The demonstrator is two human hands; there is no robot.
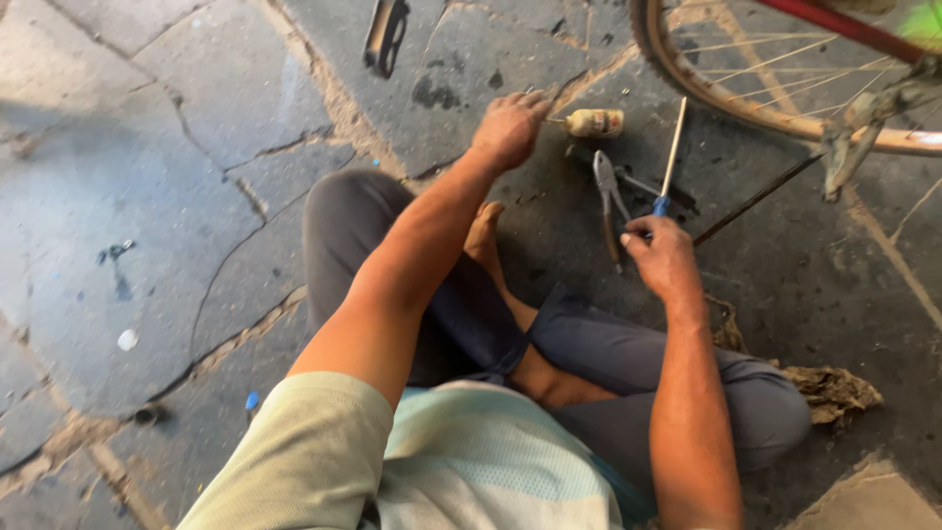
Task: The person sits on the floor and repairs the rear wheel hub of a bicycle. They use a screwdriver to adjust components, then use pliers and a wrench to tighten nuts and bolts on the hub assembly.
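I sit cross-legged on a cracked stone floor. My left hand reaches forward with its fingers curled, just left of a small pale tube or bottle that lies on the ground; whether it touches it I cannot tell. My right hand grips the blue handle of a screwdriver, whose long shaft points away from me. A pair of pliers lies on the floor between my hands, beside a dark tool.
A bicycle wheel with a tan tyre and a red frame tube stands at the upper right, its stand beside it. A pedal shows at the top. A crumpled rag lies by my right knee. A thin dark rod rests on the floor.
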